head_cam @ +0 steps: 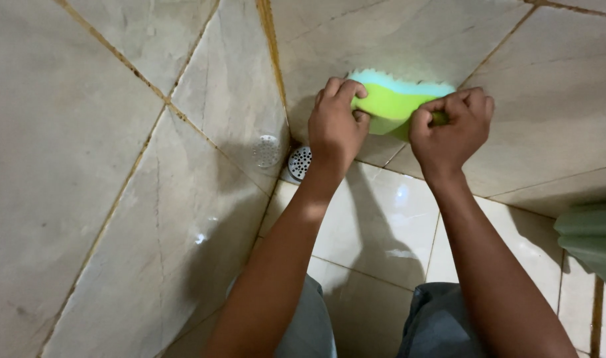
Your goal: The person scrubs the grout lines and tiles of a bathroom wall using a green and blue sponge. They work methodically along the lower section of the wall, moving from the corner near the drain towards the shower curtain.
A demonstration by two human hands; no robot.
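— Where's the sponge [395, 99]?

— Pressed against the tiled wall [554, 86], low down near the corner, just above the floor tiles [376, 219]. Both hands are on it: the left hand [336, 122] has its grip closed over the left end, the right hand [450, 127] is clamped on the right end, fingers curled tight.

— How would it handle?

— Soft and light, I'd judge. Its wavy edge and green and blue layers look like foam, and it seems to bunch between the hands. Likely slippery if wet. Holding it by the two ends, as here, looks the surest.

— Anything nearby?

— A round drain cover [299, 162] in the corner, mirrored in the glossy tile, and something green [591, 242] at the right edge.
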